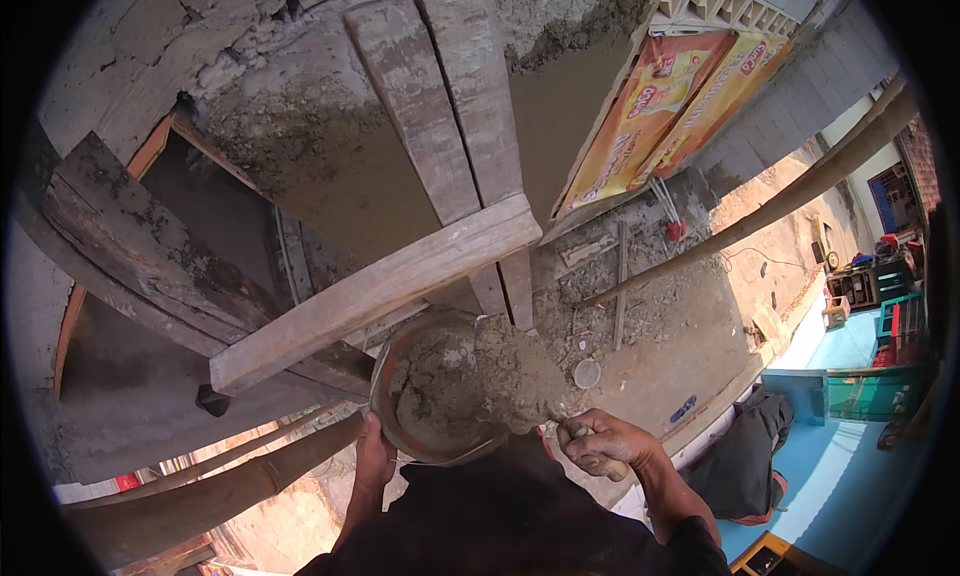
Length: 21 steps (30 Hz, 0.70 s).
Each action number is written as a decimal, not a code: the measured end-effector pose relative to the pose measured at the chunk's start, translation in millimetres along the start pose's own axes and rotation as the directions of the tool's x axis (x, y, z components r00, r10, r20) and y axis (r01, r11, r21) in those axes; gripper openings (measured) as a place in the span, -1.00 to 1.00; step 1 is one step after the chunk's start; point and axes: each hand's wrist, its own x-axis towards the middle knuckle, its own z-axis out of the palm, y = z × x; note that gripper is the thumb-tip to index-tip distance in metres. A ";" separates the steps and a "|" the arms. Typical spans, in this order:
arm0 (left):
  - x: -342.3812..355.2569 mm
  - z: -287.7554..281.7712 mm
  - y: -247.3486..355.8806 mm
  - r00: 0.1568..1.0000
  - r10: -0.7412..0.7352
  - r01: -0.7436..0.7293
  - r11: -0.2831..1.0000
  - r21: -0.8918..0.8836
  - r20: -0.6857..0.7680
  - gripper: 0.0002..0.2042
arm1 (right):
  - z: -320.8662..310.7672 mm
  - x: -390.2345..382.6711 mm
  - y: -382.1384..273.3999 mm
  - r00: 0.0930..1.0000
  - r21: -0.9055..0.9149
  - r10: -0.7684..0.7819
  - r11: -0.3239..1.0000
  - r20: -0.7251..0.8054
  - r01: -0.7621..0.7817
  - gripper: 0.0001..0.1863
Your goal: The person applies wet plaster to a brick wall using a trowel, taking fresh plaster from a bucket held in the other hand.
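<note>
A round bucket (386,428) of wet grey mortar (435,376) sits in front of my body, tilted a little toward me. At its near left side my left hand (374,454) grips the rim, fingers largely hidden behind the wall. My right hand (604,443) is closed round the wooden handle of a trowel (565,428). Mortar heaped on the trowel's blade (520,371) covers nearly all of it, at the bucket's right edge.
A wooden beam (375,296) crosses just beyond the bucket, over two long planks (430,106). Bamboo poles (770,211) slant at right and lower left. Far below lie a rubble-strewn floor (660,326), a white pail (587,374) and a yellow-orange banner (670,106).
</note>
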 end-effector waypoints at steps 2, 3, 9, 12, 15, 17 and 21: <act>0.2 7.0 3.1 1.000 0.002 -0.003 1.000 0.024 0.004 -0.48 | 5.5 -18.6 -0.2 0.964 0.135 -0.214 0.963 -0.156 0.235 -0.81; 0.5 7.6 4.6 1.000 -0.017 0.017 1.000 0.026 -0.006 -0.49 | 5.8 -23.7 -1.9 0.915 0.200 -0.312 0.909 -0.257 0.367 -0.80; 6.0 4.0 6.9 0.999 0.015 -0.018 0.998 0.058 0.050 -0.47 | -12.8 -19.7 -73.6 0.252 0.018 -0.791 0.292 -0.558 0.956 -0.77; 3.6 9.6 7.8 0.999 0.038 -0.041 0.993 0.115 0.028 -0.41 | -19.6 -24.6 -124.3 -0.159 -0.189 -0.753 -0.047 -0.638 0.981 -0.79; -3.6 12.8 6.5 0.997 0.076 -0.076 0.995 0.064 -0.003 -0.51 | -29.5 -30.6 -183.6 -0.527 -0.437 -0.474 -0.293 -0.705 0.850 -0.86; -1.4 4.6 -1.6 0.996 0.082 -0.080 0.995 0.067 -0.030 -0.46 | -46.5 -28.2 -220.9 -0.712 -0.617 -0.304 -0.357 -0.633 0.701 -0.90; 15.6 -68.5 -39.7 0.981 0.148 -0.133 0.984 0.121 -0.124 -0.46 | -90.4 12.9 -301.5 -0.900 -0.856 0.015 -0.315 -0.437 0.410 -0.85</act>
